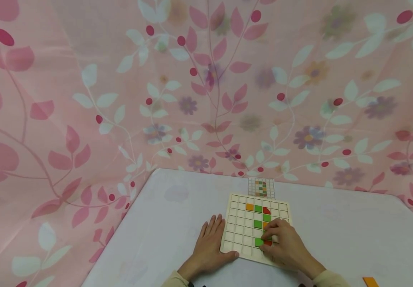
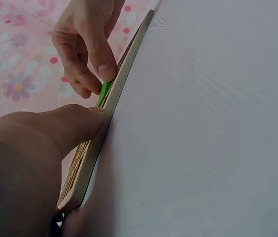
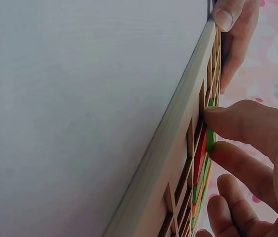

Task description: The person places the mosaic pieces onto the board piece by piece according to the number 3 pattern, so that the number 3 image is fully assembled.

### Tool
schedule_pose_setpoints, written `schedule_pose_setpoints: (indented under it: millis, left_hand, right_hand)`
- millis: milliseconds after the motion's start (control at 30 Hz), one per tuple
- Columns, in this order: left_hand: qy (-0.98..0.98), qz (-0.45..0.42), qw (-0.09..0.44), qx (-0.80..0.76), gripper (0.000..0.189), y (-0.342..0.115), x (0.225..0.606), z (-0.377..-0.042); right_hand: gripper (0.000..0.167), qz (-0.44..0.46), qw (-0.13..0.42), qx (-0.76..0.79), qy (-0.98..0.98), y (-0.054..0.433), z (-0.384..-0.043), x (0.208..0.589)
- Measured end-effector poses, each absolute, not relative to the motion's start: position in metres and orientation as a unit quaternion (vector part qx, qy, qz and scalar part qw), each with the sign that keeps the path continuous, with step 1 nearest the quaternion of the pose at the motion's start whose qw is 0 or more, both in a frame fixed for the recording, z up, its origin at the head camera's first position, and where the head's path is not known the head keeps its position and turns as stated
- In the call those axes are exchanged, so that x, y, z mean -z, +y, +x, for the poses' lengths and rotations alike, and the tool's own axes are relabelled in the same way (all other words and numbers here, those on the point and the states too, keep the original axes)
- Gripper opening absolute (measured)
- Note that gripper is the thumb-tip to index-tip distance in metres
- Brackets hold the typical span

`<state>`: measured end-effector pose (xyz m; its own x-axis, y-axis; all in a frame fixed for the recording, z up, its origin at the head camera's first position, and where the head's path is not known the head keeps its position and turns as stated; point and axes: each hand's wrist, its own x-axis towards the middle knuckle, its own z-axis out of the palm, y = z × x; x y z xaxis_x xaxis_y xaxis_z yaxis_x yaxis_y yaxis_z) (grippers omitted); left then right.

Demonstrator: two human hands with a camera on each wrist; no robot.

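A wooden grid board (image 1: pixel 238 230) lies on the table, holding several green, orange and red tiles in its cells. My right hand (image 1: pixel 288 245) is over the board's lower right part. Between its thumb and index finger it pinches a green tile (image 3: pixel 210 140), which looks tilted in the left wrist view, beside a red tile (image 3: pixel 198 155). My left hand (image 1: pixel 210 246) rests at the board's left edge, fingers extended and thumb touching the near rim. The right hand hides some tiles and cells in the head view.
Behind the board lies a small printed grid card (image 1: pixel 261 188) with a coloured pattern. An orange piece (image 1: pixel 370 282) is on the white table (image 1: pixel 353 231) near the bottom right. Pink floral cloth (image 1: pixel 206 99) hangs behind and to the left.
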<state>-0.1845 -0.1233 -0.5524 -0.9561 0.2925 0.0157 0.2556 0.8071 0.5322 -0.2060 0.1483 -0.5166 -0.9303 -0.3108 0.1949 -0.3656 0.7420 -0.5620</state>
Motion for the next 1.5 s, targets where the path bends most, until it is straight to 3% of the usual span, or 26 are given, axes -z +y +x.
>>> schedule_pose_setpoints:
  millis: [600,1500]
  left_hand:
    - [0.945,0.146,0.021,-0.291,0.110,-0.125,0.561,-0.184]
    - [0.952,0.145,0.025,-0.269,0.110,-0.124,0.561,-0.187]
  right_hand:
    - [0.010,0.167,-0.016,-0.316,-0.934,0.144,-0.208,0.515]
    - [0.031,0.179,0.019,-0.336,-0.925,0.154,-0.209,0.520]
